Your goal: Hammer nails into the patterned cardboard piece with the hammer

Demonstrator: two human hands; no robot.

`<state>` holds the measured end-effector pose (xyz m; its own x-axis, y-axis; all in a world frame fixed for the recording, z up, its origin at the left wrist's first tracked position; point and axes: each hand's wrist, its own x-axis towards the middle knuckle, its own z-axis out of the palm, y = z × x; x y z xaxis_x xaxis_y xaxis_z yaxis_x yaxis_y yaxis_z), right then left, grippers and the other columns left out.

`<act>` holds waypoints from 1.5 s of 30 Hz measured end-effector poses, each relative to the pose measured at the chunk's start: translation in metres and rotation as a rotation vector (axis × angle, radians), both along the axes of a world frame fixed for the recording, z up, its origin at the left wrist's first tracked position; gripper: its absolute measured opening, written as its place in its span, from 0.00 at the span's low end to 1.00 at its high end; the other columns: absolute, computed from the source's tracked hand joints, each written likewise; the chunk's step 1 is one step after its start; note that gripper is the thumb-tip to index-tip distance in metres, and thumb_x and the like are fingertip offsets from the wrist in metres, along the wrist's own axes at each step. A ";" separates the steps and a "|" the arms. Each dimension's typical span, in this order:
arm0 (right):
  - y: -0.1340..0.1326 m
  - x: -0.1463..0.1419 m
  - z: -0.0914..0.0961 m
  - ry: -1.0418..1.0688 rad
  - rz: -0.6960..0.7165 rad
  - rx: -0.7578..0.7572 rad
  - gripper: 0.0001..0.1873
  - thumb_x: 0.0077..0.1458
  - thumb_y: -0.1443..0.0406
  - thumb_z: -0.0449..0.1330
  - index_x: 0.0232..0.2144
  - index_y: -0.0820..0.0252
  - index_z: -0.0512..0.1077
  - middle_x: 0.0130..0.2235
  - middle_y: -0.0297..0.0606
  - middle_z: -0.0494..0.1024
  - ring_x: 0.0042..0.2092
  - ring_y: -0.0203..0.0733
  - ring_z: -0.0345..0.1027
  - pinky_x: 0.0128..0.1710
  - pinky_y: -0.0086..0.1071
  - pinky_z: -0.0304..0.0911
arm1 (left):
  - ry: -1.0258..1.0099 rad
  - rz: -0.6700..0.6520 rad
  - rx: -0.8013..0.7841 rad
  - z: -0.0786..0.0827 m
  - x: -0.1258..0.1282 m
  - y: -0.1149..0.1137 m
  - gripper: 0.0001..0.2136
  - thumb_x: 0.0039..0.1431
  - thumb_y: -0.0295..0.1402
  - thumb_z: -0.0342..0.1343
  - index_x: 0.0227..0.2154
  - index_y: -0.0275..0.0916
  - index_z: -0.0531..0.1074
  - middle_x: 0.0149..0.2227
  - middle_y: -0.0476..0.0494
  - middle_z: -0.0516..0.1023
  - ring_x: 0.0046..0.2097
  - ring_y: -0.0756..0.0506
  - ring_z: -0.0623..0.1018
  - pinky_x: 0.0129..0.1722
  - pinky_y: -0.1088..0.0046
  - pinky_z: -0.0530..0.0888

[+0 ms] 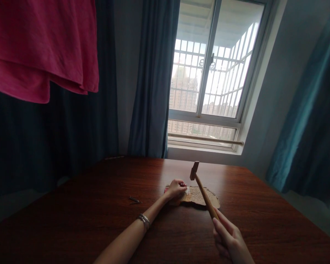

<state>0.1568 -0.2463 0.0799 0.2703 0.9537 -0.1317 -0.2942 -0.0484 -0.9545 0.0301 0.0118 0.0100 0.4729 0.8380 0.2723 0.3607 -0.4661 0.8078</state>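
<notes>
My right hand [227,234] is wrapped round the wooden handle of a hammer [205,196]. The hammer slants up and to the left, its head raised above the table. My left hand [176,188] is closed in a pinch over the left part of a brown piece of cardboard [213,200]. Many small dark holes or dots cover the cardboard, and its edge is ragged. Something small and reddish shows at my left fingertips, too small to name. Whitish bits lie on the cardboard beside those fingers.
A dark, thin tool-like item [135,200] lies on the brown wooden table [99,220], left of the cardboard. Behind the table are a blue curtain [151,91] and a barred window [209,73]. A pink cloth [57,47] hangs at the upper left.
</notes>
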 end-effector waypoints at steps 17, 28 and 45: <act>0.005 -0.005 -0.015 0.031 0.035 0.005 0.44 0.39 0.49 0.64 0.56 0.61 0.58 0.16 0.21 0.57 0.13 0.20 0.37 0.11 0.17 0.33 | -0.028 -0.023 0.028 -0.008 0.002 0.006 0.13 0.44 0.38 0.56 0.29 0.32 0.76 0.29 0.45 0.78 0.33 0.47 0.74 0.31 0.77 0.66; -0.006 -0.004 0.005 0.028 0.015 -0.002 0.42 0.39 0.51 0.65 0.55 0.61 0.60 0.15 0.22 0.56 0.12 0.22 0.43 0.11 0.18 0.37 | 0.030 -0.003 0.025 -0.001 0.000 0.001 0.12 0.44 0.38 0.56 0.29 0.35 0.76 0.30 0.45 0.78 0.34 0.47 0.74 0.33 0.77 0.66; -0.005 -0.006 -0.009 0.041 0.014 -0.008 0.43 0.37 0.50 0.65 0.55 0.62 0.60 0.14 0.21 0.56 0.12 0.22 0.43 0.11 0.18 0.35 | -0.004 -0.010 0.001 -0.002 0.001 0.002 0.11 0.44 0.36 0.56 0.27 0.34 0.76 0.28 0.46 0.77 0.33 0.47 0.74 0.31 0.78 0.66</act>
